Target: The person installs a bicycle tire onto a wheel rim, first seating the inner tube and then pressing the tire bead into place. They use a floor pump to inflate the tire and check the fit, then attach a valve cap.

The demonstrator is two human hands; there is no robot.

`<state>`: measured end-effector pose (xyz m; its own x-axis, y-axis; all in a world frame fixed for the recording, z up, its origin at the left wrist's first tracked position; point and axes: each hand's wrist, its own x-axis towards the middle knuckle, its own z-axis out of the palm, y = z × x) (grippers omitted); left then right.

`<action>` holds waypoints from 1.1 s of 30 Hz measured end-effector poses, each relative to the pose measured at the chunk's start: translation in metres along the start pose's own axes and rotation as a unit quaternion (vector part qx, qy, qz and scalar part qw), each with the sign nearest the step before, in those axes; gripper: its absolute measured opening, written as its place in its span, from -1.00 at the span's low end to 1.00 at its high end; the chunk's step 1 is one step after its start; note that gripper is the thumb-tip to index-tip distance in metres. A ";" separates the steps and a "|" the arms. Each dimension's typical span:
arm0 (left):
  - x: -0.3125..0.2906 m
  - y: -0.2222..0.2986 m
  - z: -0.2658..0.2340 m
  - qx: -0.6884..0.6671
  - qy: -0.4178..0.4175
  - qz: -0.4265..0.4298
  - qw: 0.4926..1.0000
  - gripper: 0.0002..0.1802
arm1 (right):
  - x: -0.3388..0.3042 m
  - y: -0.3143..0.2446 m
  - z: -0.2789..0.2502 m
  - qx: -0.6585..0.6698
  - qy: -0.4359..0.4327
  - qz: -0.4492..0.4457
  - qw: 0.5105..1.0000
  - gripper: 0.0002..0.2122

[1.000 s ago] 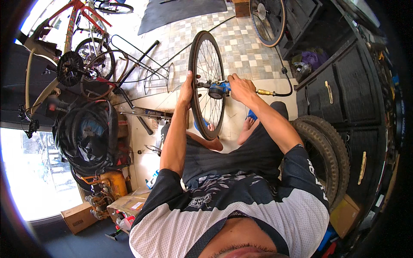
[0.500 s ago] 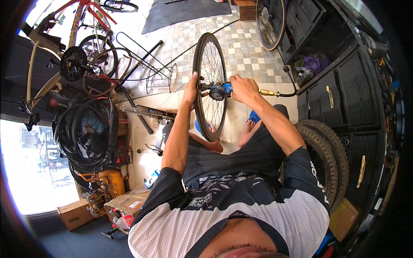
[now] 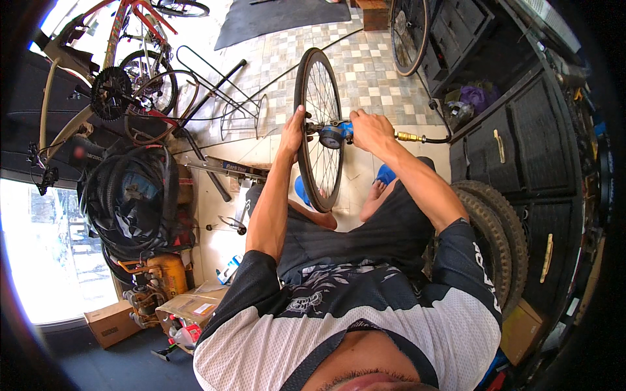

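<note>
A: What's in the hands?
B: Bike wheel (image 3: 317, 130), upright, held btwn the knees. Left hand (image 3: 293, 133) grips the tire on its left side. Right hand (image 3: 370, 130) is closed round a blue air tool w/ gauge (image 3: 334, 134), pressed to the wheel near mid-height.
A: Hose?
B: Yes, brass fitting (image 3: 405, 137) just behind the right hand, black hose (image 3: 438, 130) runs off to the right.
A: Around them?
B: Tiled floor (image 3: 365, 72). Red bike (image 3: 124, 65) upper left, pile of tires (image 3: 130, 202) at left, two knobby tires (image 3: 492, 234) leaning by dark cabinets (image 3: 521, 150) at right. Another wheel (image 3: 407, 32) at top.
</note>
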<state>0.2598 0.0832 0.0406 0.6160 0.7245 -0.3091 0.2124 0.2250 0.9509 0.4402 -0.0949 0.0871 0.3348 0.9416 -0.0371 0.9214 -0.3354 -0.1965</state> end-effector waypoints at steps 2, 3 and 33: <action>0.001 0.000 0.002 0.001 -0.004 -0.004 1.000 -0.23 | 0.000 0.002 0.003 -0.001 -0.009 0.010 1.000 -0.73; 0.000 0.001 0.003 0.002 -0.007 -0.007 1.000 -0.23 | -0.001 0.003 0.005 -0.001 -0.014 0.016 1.000 -0.73; -0.011 0.020 0.022 0.056 0.038 0.005 0.998 -0.16 | 0.013 0.026 0.013 0.107 -0.158 0.061 0.980 -0.64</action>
<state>0.2734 0.0654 0.0626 0.5596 0.7750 -0.2935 0.2925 0.1467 0.9449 0.4657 -0.0906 0.0693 0.3306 0.8692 -0.3676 0.8046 -0.4632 -0.3716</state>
